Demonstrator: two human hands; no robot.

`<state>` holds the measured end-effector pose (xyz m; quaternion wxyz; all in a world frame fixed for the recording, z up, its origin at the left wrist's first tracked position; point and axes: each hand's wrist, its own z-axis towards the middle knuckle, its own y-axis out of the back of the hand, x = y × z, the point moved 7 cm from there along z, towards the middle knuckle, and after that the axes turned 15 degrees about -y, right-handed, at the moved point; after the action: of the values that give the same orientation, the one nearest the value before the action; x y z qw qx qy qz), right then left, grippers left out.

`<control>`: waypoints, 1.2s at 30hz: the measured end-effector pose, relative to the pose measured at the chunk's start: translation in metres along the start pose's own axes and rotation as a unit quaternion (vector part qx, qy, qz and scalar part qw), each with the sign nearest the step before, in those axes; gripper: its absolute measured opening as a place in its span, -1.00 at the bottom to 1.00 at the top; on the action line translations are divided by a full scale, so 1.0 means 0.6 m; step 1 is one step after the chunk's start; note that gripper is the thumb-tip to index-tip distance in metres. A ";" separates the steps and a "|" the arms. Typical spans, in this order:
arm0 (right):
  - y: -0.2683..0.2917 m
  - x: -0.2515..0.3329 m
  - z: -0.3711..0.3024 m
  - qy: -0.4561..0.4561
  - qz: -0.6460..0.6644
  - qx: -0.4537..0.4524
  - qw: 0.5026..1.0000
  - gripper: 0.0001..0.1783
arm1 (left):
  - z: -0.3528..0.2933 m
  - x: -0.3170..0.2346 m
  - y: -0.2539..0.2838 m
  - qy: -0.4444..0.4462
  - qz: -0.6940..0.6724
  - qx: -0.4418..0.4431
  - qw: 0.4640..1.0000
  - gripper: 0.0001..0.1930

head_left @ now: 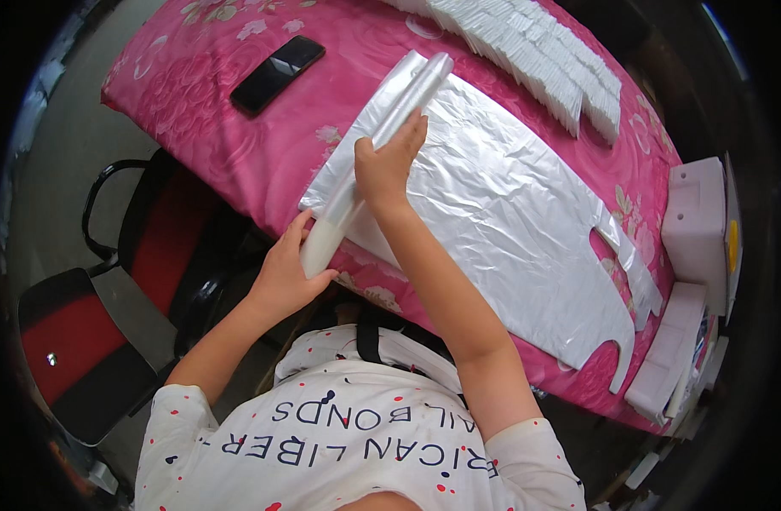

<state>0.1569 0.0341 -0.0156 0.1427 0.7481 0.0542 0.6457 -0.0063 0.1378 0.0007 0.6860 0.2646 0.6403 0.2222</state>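
In the head view, the person's left hand, left of centre, is cupped around the lower end of a pale translucent roll, thumb on 1 side and fingertips on the other. The right hand, near the centre, is closed over the middle of the same roll, which slants up to the upper centre of the frame; its palm side is hidden, so how firmly it grips cannot be told.

Under and beside the roll, a crinkled silvery plastic sheet spreads toward the lower right, with curved cut-outs at its far end. Its left part is partly covered by the roll and right arm (whether it is 1 layer or several is hard to make out).

A dark phone lies in the upper left on a pink floral tablecloth. White folded stacks at the upper right are cut off by the top edge. At the right, 2 pale boxes stand near the dark rim, the lower one's contents unclear.
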 end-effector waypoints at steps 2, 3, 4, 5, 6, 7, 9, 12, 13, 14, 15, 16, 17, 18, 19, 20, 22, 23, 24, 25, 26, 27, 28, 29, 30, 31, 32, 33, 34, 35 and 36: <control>0.016 -0.010 -0.001 -0.038 0.106 0.037 0.993 -0.20 | -0.007 -0.011 -0.025 0.016 -0.222 0.019 0.975 -0.26; 0.019 -0.004 -0.010 -0.114 0.221 0.136 0.959 -0.25 | -0.014 -0.019 -0.037 0.029 -0.331 0.024 0.943 -0.30; 0.022 0.004 -0.021 -0.183 0.331 0.227 0.898 -0.31 | -0.018 -0.033 -0.048 0.094 -0.472 0.049 0.875 -0.26; 0.025 0.003 -0.030 -0.248 0.427 0.271 0.826 -0.41 | -0.021 -0.051 -0.052 0.090 -0.583 0.070 0.804 -0.25; 0.043 0.024 -0.042 -0.243 0.489 0.308 0.779 -0.40 | -0.023 -0.071 -0.056 0.085 -0.682 0.092 0.720 -0.23; 0.060 0.040 -0.048 -0.221 0.505 0.329 0.767 -0.39 | -0.027 -0.092 -0.067 0.073 -0.727 0.139 0.668 -0.23; 0.094 0.068 -0.059 -0.190 0.520 0.354 0.754 -0.34 | -0.031 -0.140 -0.091 0.050 -0.802 0.230 0.549 -0.22; 0.155 0.081 -0.060 -0.167 0.411 0.290 0.848 -0.33 | -0.015 -0.128 -0.114 0.091 -0.595 0.218 0.768 -0.24; 0.174 0.080 -0.058 -0.144 0.368 0.253 0.883 -0.33 | -0.002 -0.123 -0.115 0.085 -0.558 0.164 0.809 -0.29; 0.184 0.079 -0.059 -0.129 0.357 0.236 0.894 -0.33 | 0.010 -0.118 -0.117 0.078 -0.518 0.109 0.845 -0.33; 0.196 0.076 -0.059 -0.114 0.346 0.218 0.906 -0.34 | 0.018 -0.113 -0.115 0.070 -0.476 0.054 0.875 -0.37; 0.207 0.074 -0.059 -0.099 0.334 0.200 0.916 -0.34 | 0.019 -0.114 -0.120 0.073 -0.478 0.056 0.873 -0.41; 0.213 0.069 -0.062 -0.102 0.340 0.189 0.916 -0.35 | 0.019 -0.115 -0.125 0.077 -0.481 0.057 0.872 -0.45; 0.217 0.066 -0.066 -0.098 0.335 0.181 0.919 -0.35 | 0.017 -0.116 -0.128 0.082 -0.483 0.058 0.870 -0.48; 0.221 0.063 -0.068 -0.093 0.331 0.174 0.923 -0.34 | 0.016 -0.117 -0.132 0.092 -0.474 0.069 0.873 -0.55; 0.225 0.061 -0.071 -0.088 0.326 0.168 0.926 -0.34 | 0.016 -0.119 -0.135 0.102 -0.466 0.080 0.876 -0.62; 0.231 0.059 -0.073 -0.090 0.325 0.163 0.927 -0.33 | 0.019 -0.128 -0.136 0.105 -0.423 0.097 0.895 -0.70; 0.234 0.060 -0.074 -0.090 0.325 0.162 0.928 -0.33 | 0.020 -0.140 -0.132 0.099 -0.387 0.103 0.911 -0.72; 0.235 0.062 -0.075 -0.090 0.342 0.174 0.919 -0.31 | 0.022 -0.148 -0.128 0.093 -0.352 0.109 0.925 -0.74; 0.237 0.065 -0.077 -0.089 0.359 0.186 0.910 -0.30 | 0.020 -0.152 -0.129 0.097 -0.371 0.130 0.914 -0.74; 0.239 0.067 -0.079 -0.088 0.376 0.198 0.901 -0.29 | 0.018 -0.155 -0.130 0.101 -0.390 0.151 0.903 -0.73; 0.239 0.071 -0.082 -0.087 0.387 0.214 0.893 -0.28 | 0.015 -0.159 -0.131 0.105 -0.408 0.171 0.891 -0.73; 0.240 0.075 -0.085 -0.085 0.398 0.230 0.884 -0.27 | 0.014 -0.168 -0.130 0.105 -0.440 0.177 0.874 -0.71; 0.240 0.077 -0.087 -0.083 0.409 0.246 0.875 -0.26 | 0.011 -0.179 -0.129 0.106 -0.471 0.183 0.856 -0.70; 0.241 0.078 -0.088 -0.080 0.424 0.258 0.865 -0.26 | 0.008 -0.186 -0.130 0.107 -0.502 0.189 0.837 -0.69; 0.241 0.079 -0.089 -0.076 0.438 0.269 0.854 -0.27 | 0.005 -0.189 -0.132 0.103 -0.520 0.203 0.823 -0.67; 0.241 0.080 -0.091 -0.073 0.453 0.281 0.843 -0.27 | 0.003 -0.189 -0.135 0.100 -0.537 0.217 0.809 -0.66; 0.241 0.078 -0.092 -0.079 0.455 0.278 0.842 -0.27 | 0.001 -0.188 -0.136 0.097 -0.555 0.230 0.794 -0.64; 0.241 0.077 -0.094 -0.084 0.457 0.275 0.842 -0.27 | -0.002 -0.187 -0.139 0.097 -0.575 0.244 0.775 -0.60; 0.241 0.075 -0.097 -0.090 0.459 0.272 0.841 -0.27 | -0.005 -0.185 -0.142 0.096 -0.595 0.257 0.755 -0.56; 0.242 0.069 -0.097 -0.103 0.459 0.255 0.845 -0.28 | -0.006 -0.184 -0.146 0.096 -0.614 0.271 0.735 -0.52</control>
<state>0.0914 -0.0853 0.0720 -0.3612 0.7595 -0.1478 0.5204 -0.0219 0.0006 0.0278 0.5078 -0.0343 0.7593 -0.4056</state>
